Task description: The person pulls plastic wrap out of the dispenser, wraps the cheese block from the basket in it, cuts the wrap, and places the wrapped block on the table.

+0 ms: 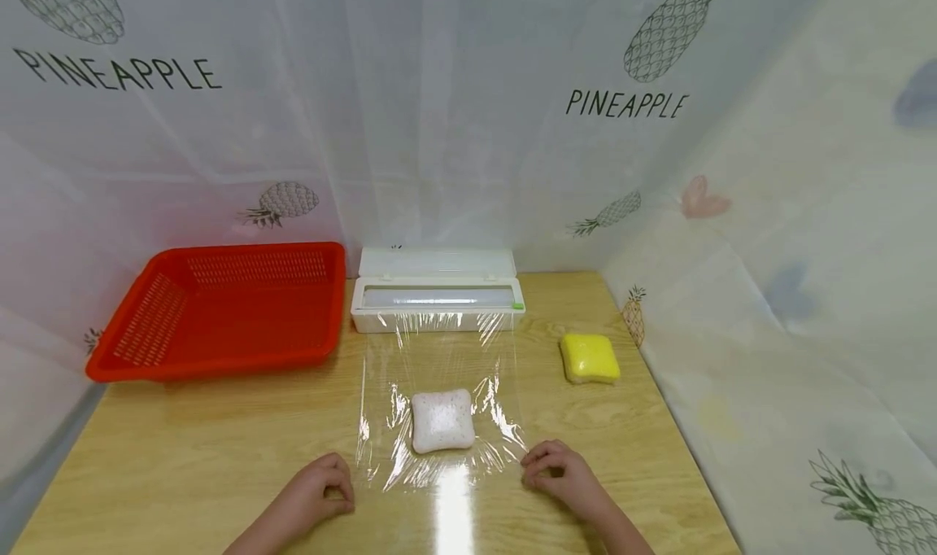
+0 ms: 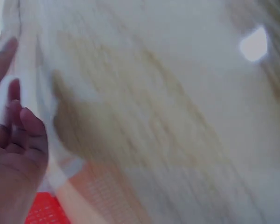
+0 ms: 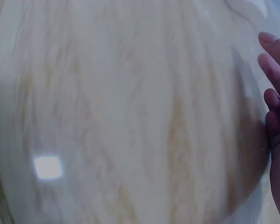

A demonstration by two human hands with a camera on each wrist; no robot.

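Clear cling film [image 1: 454, 360] stretches toward me from the white film dispenser [image 1: 439, 321], over a white, speckled, pillow-shaped sponge [image 1: 442, 421]. Beside the film's near left corner is my left hand [image 1: 318, 494], its fingers bent. My right hand [image 1: 560, 475] lies at the near right corner, fingertips at or close to the film's edge. In the left wrist view, the fingertips [image 2: 25, 122] stand apart with nothing visible between them. The right wrist view likewise shows separated fingertips [image 3: 272, 100]; actual contact with the film cannot be made out.
A red plastic basket [image 1: 220, 327] stands at the back left. To the right, near the table's edge, lies a yellow sponge [image 1: 590, 357]. The dispenser's lid [image 1: 439, 262] is raised against a pineapple-print curtain [image 1: 439, 132], which borders the wooden table [image 1: 220, 425].
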